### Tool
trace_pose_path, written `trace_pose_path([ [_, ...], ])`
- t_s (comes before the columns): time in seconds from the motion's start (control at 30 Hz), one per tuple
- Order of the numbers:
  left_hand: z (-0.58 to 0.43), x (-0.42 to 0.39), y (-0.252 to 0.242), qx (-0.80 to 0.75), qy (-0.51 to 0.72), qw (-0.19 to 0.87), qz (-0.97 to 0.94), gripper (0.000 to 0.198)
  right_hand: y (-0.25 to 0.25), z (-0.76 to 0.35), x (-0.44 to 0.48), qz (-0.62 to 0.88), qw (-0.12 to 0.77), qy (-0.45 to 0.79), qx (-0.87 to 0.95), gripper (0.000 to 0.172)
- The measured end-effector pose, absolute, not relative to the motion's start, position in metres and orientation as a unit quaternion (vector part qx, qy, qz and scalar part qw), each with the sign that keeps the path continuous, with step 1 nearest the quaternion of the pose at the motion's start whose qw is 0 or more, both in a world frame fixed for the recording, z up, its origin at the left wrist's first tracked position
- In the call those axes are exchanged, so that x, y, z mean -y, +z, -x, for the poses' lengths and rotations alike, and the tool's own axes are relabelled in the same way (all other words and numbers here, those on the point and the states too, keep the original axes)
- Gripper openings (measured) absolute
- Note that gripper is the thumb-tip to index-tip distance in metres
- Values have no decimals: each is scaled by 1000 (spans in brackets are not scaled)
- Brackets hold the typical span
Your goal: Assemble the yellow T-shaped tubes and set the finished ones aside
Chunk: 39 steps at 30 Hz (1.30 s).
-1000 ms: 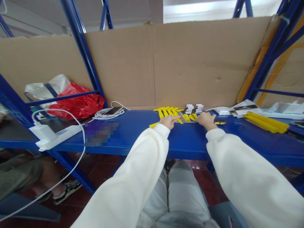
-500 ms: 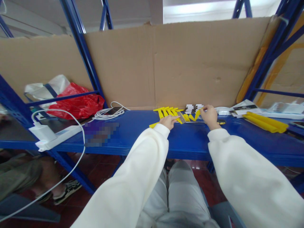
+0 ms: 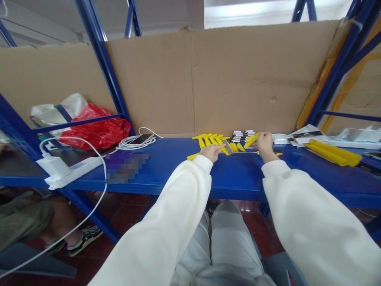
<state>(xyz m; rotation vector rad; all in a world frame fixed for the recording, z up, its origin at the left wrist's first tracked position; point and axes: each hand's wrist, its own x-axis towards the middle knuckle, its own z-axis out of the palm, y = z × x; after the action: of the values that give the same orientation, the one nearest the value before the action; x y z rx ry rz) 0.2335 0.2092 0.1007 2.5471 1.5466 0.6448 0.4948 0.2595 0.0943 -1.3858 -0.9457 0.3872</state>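
My left hand (image 3: 210,152) is low over the blue tabletop, index finger stretched toward a flat grey metal-looking piece (image 3: 228,147), the other fingers curled. What these curled fingers hold, if anything, is hidden. Several yellow strips (image 3: 207,140) lie slanted in a row behind and beside this hand. My right hand (image 3: 265,145) pinches one end of a yellow piece (image 3: 251,140), which slants down to the left. Smaller yellow pieces (image 3: 240,147) lie between the hands. Below them a thin rod-like tool (image 3: 245,153) runs under my right hand to a yellow end (image 3: 278,154).
A stack of small white-and-black pieces (image 3: 242,136) stands behind. Yellow rolled sheets (image 3: 333,153) lie at the right. At the left are a coiled white cable (image 3: 135,143), a power strip (image 3: 76,171) and a red plastic bag (image 3: 99,129). A cardboard panel (image 3: 232,79) backs the table.
My right hand has shifted slightly to the right, drawing the yellow piece with it. More of that piece now shows. My left hand has stayed in place.
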Motion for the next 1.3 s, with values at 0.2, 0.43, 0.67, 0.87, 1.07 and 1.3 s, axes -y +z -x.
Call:
trace_pose_path([
  [0.2,-234,-206,104,-514,193,49,-834,52,103,-479,-247,572,648,398,307,14],
  [0.43,-236,-205,102,-521,214,47,-825,55,111,-467,-237,532,617,487,315,25],
  [0.67,-236,-210,99,-535,199,45,-820,64,113,-450,-230,493,596,498,393,21],
  [0.87,-240,-210,99,-539,189,58,-819,65,105,-434,-233,519,568,409,490,27],
  [1.07,-240,-213,98,-525,214,71,-821,52,101,-425,-232,544,541,339,544,29],
  [1.3,-241,-213,97,-526,217,75,-819,47,103,-419,-226,556,525,302,569,34],
])
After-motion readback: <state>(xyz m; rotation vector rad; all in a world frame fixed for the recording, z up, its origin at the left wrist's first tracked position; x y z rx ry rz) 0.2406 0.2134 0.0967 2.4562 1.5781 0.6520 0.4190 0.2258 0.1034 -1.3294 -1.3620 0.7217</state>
